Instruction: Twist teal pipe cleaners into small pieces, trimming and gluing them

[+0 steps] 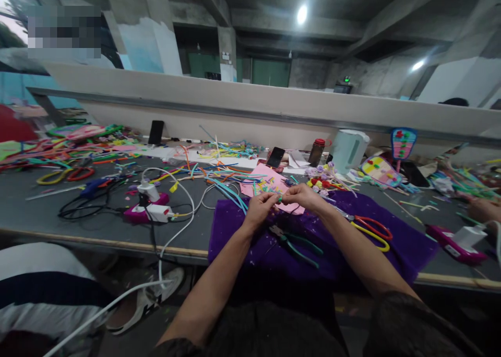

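Note:
Both my hands meet over a purple cloth [230, 231] at the table's front edge. The fingers of my left hand [261, 206] are closed in a pinch on a small green piece [279, 199], which looks like pipe cleaner. My right hand [303, 196] pinches the same piece from the other side. Just behind them lies a pink sheet [270, 175] with small colourful bits on it. Green-handled pliers [295, 245] rest on the cloth below my hands. Scissors [371, 229] with red and yellow handles lie beside my right forearm.
Loose pipe cleaners [219, 171] spread across the table. A power strip [148, 212] with a white cable stands left, another [456, 245] right. Behind are a phone [276, 157], a bottle [317, 152] and a pale jug [348, 151]. Another person's hand [485, 211] is at the right edge.

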`<state>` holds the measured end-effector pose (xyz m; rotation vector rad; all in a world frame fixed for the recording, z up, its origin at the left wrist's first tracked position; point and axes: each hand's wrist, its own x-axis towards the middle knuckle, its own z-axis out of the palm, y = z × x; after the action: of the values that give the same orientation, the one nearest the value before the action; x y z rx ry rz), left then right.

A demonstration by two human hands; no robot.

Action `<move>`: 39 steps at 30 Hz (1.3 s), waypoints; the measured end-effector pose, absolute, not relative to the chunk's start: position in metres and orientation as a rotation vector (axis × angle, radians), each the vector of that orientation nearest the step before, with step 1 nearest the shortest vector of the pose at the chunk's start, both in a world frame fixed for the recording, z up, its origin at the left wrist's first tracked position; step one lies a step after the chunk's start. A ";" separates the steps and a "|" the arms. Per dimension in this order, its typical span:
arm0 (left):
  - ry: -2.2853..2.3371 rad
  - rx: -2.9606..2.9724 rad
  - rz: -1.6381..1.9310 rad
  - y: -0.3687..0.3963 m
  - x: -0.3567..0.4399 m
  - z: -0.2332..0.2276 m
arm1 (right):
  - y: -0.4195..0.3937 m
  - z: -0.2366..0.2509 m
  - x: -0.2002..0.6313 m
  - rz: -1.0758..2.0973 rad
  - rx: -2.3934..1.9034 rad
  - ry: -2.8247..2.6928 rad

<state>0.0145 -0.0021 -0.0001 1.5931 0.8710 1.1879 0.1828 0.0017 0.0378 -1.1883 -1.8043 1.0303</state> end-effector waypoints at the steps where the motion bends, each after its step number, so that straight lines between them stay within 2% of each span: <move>1: 0.862 1.558 1.148 -0.002 0.015 0.000 | 0.001 0.037 0.184 1.012 -1.215 -1.827; 4: 0.914 1.624 1.099 -0.001 0.014 -0.002 | 0.001 0.030 0.184 0.899 -1.315 -1.909; 9: 1.060 1.826 1.102 -0.001 0.015 -0.006 | 0.000 0.022 0.185 0.496 -1.414 -2.016; 15: 0.929 1.292 1.018 0.004 0.013 -0.003 | -0.020 0.034 0.188 -0.357 -1.065 -2.152; 19: 0.777 1.135 0.869 0.005 0.010 -0.001 | -0.032 0.037 0.181 -0.630 -0.899 -2.400; 33: 0.702 1.228 0.728 0.000 0.008 0.001 | -0.040 0.043 0.187 -0.676 -0.931 -2.527; 37: 0.804 1.469 0.835 -0.004 0.013 -0.002 | -0.036 0.043 0.188 -0.532 -1.015 -2.583; 39: 0.866 1.696 0.933 -0.007 0.016 -0.003 | -0.029 0.042 0.192 -0.291 -1.079 -2.599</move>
<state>0.0163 -0.0067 -0.0029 1.6961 0.8664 0.9329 0.1919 -0.0291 0.0421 -1.0791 -2.5990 -0.2907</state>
